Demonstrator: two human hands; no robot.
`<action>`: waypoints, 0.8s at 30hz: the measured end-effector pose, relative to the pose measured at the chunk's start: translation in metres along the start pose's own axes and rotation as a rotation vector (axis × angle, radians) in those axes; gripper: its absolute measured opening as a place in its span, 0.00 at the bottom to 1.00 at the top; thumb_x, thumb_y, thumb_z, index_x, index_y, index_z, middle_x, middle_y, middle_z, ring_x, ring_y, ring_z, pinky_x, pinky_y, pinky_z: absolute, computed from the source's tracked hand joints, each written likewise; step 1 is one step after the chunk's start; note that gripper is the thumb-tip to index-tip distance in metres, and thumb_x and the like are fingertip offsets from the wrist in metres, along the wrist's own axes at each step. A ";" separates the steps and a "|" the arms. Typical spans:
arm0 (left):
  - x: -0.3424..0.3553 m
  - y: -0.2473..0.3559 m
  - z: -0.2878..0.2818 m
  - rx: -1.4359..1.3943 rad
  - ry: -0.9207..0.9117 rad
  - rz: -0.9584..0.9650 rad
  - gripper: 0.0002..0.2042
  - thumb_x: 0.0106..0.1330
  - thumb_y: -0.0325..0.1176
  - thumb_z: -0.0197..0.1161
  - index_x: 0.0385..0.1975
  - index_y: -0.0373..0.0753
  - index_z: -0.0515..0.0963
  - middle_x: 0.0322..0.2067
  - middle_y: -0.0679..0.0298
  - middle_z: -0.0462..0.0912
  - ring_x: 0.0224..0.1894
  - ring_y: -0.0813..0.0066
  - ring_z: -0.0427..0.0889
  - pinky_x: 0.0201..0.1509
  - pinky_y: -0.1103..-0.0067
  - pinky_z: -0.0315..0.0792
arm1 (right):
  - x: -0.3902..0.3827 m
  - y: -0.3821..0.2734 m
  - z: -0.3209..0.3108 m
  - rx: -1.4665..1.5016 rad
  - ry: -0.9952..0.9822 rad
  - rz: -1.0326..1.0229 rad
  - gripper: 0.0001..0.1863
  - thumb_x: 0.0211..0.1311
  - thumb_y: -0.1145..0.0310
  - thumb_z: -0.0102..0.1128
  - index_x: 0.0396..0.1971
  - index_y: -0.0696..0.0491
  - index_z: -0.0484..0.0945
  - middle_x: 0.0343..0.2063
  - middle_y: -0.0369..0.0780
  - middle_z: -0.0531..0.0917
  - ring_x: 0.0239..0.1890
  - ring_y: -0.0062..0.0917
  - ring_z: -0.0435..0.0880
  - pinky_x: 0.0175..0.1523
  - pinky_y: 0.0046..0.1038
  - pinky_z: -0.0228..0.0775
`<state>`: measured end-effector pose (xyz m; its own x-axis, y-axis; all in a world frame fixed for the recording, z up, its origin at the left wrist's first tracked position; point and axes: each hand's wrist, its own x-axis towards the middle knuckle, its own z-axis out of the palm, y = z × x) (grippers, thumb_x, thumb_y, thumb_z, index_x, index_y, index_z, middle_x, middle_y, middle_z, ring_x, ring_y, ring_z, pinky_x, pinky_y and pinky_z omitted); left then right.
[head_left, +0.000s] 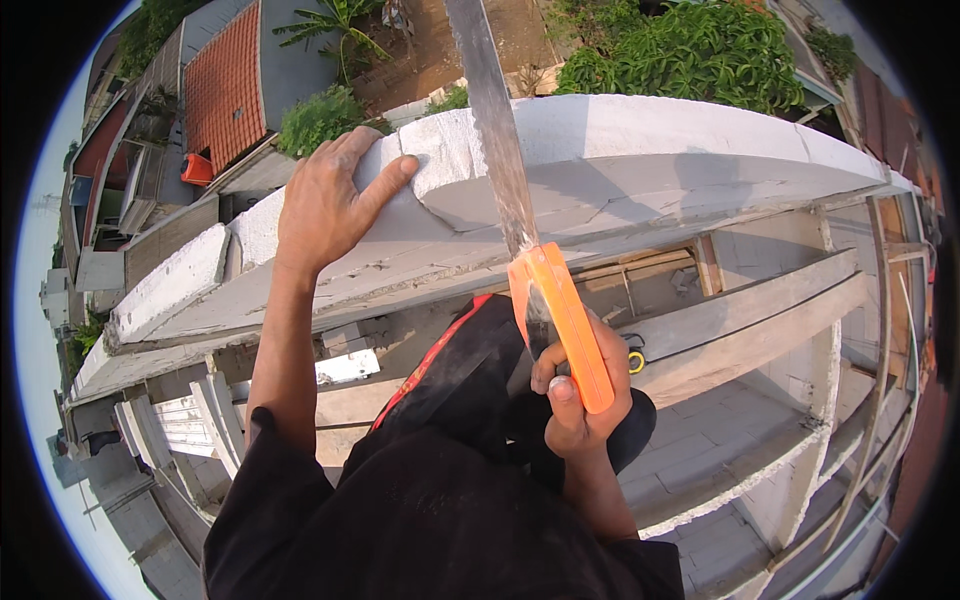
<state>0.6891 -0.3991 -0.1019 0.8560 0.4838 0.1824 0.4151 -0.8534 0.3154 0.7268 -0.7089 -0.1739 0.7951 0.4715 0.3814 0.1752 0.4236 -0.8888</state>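
Note:
My right hand (598,395) is wrapped round the orange handle of a hand saw (492,110). The grey, toothed blade points up and away from me, crossing in front of the top of a white block wall (640,130). From this angle I cannot tell whether the blade touches the block. Left of the blade, my left hand (325,205) lies on the wall's top edge, its thumb spread toward the saw and its fingertips reaching over the far side. The top is rough and uneven there, with a step between blocks near my thumb.
Wooden planks (750,310) run behind the wall at right, with a small black and yellow object (636,355) at their near end. More block walls (740,470) stand below. Beyond the wall lie bare ground (430,60), leafy trees (690,55) and a red-tiled roof (222,90).

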 end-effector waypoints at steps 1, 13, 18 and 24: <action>-0.001 0.000 -0.001 0.011 0.006 0.000 0.34 0.71 0.63 0.61 0.51 0.29 0.82 0.45 0.46 0.87 0.49 0.46 0.85 0.55 0.61 0.75 | -0.001 -0.001 0.002 -0.039 -0.003 -0.004 0.31 0.71 0.70 0.62 0.66 0.74 0.67 0.34 0.45 0.85 0.26 0.17 0.77 0.39 0.21 0.72; -0.004 -0.009 0.006 0.012 0.097 0.034 0.35 0.69 0.64 0.62 0.52 0.30 0.83 0.48 0.47 0.88 0.52 0.47 0.85 0.58 0.60 0.75 | -0.001 -0.014 0.015 -0.277 -0.067 0.061 0.29 0.73 0.70 0.63 0.69 0.66 0.69 0.46 0.43 0.85 0.37 0.18 0.80 0.48 0.23 0.75; -0.005 -0.007 0.002 0.032 0.081 0.023 0.36 0.68 0.65 0.62 0.52 0.31 0.84 0.49 0.49 0.88 0.54 0.49 0.84 0.59 0.60 0.75 | 0.003 -0.030 0.009 -0.307 -0.191 0.058 0.31 0.75 0.66 0.64 0.71 0.64 0.67 0.50 0.45 0.85 0.36 0.22 0.83 0.48 0.25 0.77; -0.006 -0.001 -0.003 0.003 0.023 0.062 0.37 0.63 0.66 0.68 0.60 0.40 0.82 0.53 0.50 0.87 0.57 0.49 0.83 0.62 0.60 0.74 | 0.000 -0.036 0.014 -0.418 -0.158 0.050 0.31 0.77 0.64 0.61 0.72 0.64 0.65 0.49 0.46 0.84 0.35 0.27 0.84 0.47 0.28 0.78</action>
<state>0.6824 -0.4007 -0.1002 0.8730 0.4338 0.2227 0.3621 -0.8826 0.2999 0.7122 -0.7129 -0.1381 0.7158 0.6095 0.3408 0.3840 0.0641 -0.9211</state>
